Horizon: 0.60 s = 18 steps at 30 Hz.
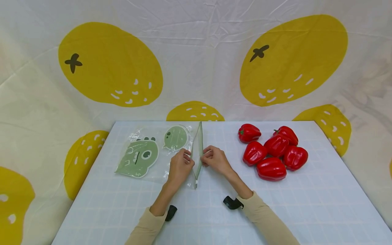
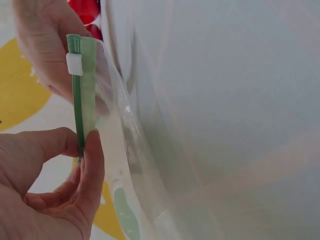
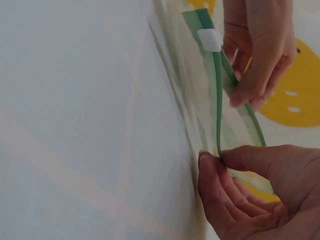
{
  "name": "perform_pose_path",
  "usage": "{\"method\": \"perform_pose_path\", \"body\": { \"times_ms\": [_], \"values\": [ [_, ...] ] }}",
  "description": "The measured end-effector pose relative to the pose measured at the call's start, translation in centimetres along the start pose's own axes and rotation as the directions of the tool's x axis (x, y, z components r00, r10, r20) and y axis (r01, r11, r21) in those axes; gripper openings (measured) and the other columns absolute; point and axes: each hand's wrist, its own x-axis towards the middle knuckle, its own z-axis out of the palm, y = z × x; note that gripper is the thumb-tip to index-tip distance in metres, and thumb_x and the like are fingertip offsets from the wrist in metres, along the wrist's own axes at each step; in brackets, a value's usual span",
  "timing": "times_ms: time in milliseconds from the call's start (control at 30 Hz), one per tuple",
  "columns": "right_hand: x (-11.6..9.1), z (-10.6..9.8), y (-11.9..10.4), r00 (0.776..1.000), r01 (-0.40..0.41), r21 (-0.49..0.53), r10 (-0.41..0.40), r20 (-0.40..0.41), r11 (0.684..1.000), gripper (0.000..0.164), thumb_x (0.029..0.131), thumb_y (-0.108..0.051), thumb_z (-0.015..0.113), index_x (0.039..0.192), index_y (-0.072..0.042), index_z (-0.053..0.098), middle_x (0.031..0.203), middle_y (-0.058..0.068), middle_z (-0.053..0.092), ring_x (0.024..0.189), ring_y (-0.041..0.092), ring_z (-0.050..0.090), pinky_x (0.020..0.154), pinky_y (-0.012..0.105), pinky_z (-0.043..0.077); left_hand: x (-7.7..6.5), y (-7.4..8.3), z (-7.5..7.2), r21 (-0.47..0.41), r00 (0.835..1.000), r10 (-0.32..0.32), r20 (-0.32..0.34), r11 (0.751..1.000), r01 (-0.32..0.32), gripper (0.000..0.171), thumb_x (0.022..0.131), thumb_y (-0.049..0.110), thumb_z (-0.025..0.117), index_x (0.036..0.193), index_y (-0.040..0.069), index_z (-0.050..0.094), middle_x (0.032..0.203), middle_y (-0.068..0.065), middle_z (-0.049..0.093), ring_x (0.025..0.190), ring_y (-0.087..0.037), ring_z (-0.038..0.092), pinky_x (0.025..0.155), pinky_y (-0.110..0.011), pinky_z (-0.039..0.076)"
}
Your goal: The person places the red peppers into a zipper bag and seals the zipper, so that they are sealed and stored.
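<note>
A clear slider zip bag (image 1: 162, 163) printed with a green cartoon monster lies on the table, its green-edged mouth spread apart towards the right. My left hand (image 1: 181, 166) pinches the left lip of that mouth between thumb and fingers. On the opposite lip, my right hand (image 1: 216, 160) holds the edge between thumb and index finger. A white slider (image 3: 210, 40) sits at the near end of the green zip strip (image 2: 77, 107), seen in both wrist views. No contents show inside the bag.
Several glossy red bell peppers (image 1: 271, 169) lie grouped on the table to the right of my right hand. The table (image 1: 214, 224) has a pale checked cover. Behind it hangs a white cloth (image 1: 202, 68) with yellow fruit prints.
</note>
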Motion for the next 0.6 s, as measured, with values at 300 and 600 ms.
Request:
{"method": "perform_pose_path", "body": {
  "times_ms": [300,600],
  "values": [
    [0.0,-0.2,0.1,1.000,0.011,-0.027,-0.012,-0.021,1.000,0.025,0.089,-0.002,0.075,0.107,0.000,0.058,0.080,0.009,0.075,0.066,0.019,0.073,0.067,0.030,0.061,-0.2,0.5,-0.7,0.004,0.998,-0.010,-0.060,1.000,0.010,0.020,0.080,-0.005,0.072,0.097,0.002,0.066,0.078,-0.006,0.066,0.070,-0.021,0.066,0.069,-0.035,0.056],
    [0.1,-0.4,0.5,0.996,0.076,-0.071,-0.079,-0.048,0.995,0.022,0.084,0.006,0.076,0.103,0.001,0.066,0.086,0.011,0.071,0.070,0.017,0.069,0.067,0.027,0.059,-0.3,0.5,-1.3,-0.015,0.992,-0.009,-0.124,1.000,0.007,0.024,0.079,-0.007,0.068,0.102,-0.001,0.069,0.086,-0.011,0.067,0.074,-0.025,0.067,0.074,-0.041,0.056]
  ]
}}
